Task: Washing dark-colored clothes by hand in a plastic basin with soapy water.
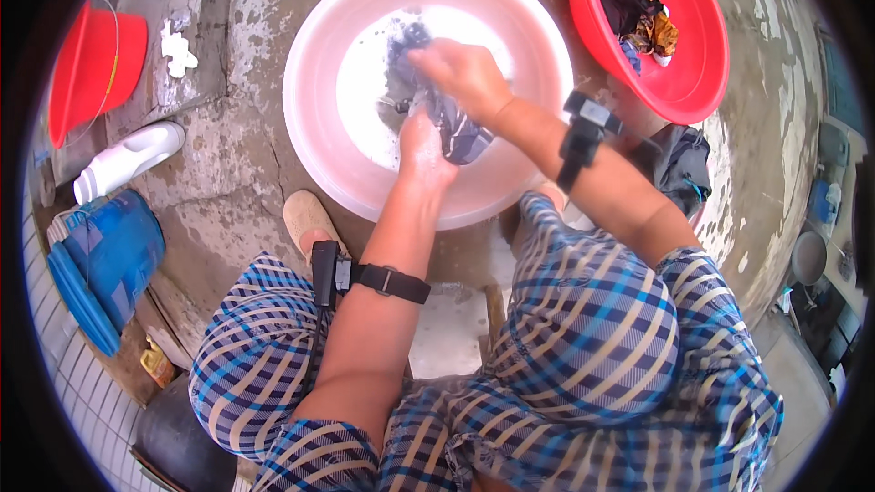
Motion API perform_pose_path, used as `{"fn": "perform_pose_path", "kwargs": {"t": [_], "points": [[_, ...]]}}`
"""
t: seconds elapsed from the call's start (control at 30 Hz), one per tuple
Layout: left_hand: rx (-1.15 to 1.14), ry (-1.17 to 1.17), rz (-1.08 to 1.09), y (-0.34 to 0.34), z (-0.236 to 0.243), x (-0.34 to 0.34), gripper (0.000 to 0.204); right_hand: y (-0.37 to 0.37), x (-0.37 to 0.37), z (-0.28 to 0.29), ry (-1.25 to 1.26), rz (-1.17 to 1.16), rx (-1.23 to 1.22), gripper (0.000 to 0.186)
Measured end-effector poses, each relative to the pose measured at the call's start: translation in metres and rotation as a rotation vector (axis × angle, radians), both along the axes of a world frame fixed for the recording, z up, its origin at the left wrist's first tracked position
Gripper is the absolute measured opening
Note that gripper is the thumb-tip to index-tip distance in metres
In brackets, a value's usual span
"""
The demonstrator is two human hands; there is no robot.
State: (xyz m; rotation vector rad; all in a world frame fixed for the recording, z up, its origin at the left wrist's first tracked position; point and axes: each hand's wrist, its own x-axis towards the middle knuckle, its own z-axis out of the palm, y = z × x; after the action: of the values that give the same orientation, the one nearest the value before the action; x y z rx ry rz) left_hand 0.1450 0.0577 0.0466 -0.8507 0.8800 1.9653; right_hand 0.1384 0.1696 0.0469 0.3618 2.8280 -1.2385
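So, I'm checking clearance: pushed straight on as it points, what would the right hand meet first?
The right hand would probably meet the dark end of the cloth, then the wall of the pink basin; depth and blur leave contact unclear.

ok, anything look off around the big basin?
White bottle, far left: seems to lie on its side, not stand. White scrap beyond it: crumpled, like litter. Floor: blotchy, as if its surface is worn.

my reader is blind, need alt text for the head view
A left hand and a right hand hold dark grey cloth in a pale pink basin of suds; a red tub of clothes is upper right.
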Motion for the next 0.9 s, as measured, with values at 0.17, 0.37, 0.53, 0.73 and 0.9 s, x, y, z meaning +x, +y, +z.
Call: {"fn": "perform_pose_path", "kwargs": {"t": [0.17, 0.37, 0.53, 0.73, 0.9], "points": [[0.0, 0.134, 0.062, -0.003, 0.003, -0.02, 0.026, -0.002, 0.02, -0.011, 0.02, -0.455, -0.771, 0.039], [0.166, 0.285, 0.106, -0.013, -0.003, -0.024, 0.034, 0.015, 0.027, 0.001, -0.19, -0.619, -0.969, 0.048], [0.212, 0.044, -0.038, -0.037, -0.016, -0.031, 0.04, -0.035, 0.039, 0.031, 0.156, 0.202, -0.13, 0.018], [0.008, 0.056, -0.037, -0.003, -0.015, -0.011, 0.029, 0.005, -0.003, 0.006, -0.22, -0.098, 0.067, 0.019], [0.495, 0.287, -0.162, -0.043, -0.059, -0.031, 0.029, -0.046, 0.032, 0.02, 0.562, 0.072, 0.134, 0.019]]}}
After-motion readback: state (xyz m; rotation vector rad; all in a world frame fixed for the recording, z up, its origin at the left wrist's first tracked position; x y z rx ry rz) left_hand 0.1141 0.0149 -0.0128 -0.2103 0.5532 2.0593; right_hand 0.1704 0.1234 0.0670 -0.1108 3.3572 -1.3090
